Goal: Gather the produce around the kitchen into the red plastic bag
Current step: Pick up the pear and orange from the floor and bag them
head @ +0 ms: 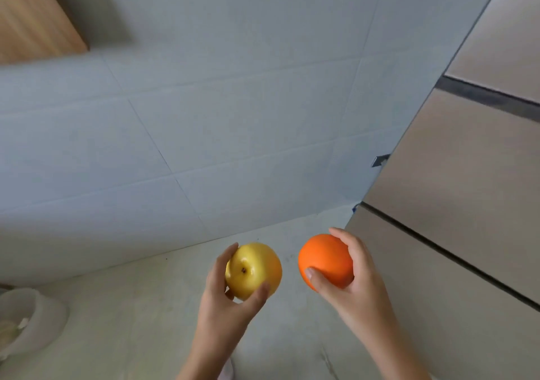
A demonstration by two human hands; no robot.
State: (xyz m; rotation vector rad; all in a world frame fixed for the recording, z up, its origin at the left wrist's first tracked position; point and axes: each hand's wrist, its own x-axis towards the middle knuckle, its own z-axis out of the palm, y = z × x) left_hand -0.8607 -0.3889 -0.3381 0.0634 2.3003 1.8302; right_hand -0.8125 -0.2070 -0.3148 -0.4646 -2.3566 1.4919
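Note:
My left hand [226,300] grips a yellow apple [254,268], fingers and thumb curled round it, its stem pit facing me. To its right, my right hand [350,286] grips an orange [325,259] with the thumb across its front. Both fruits are held in the air above the pale floor, a short gap between them. The red plastic bag is not in view.
A grey tiled wall [204,131] fills the upper view. A beige refrigerator [455,189] with dark door seams stands at the right. A wooden cabinet corner [32,20] shows top left. A white bin [32,321] with scraps sits on the floor at the lower left.

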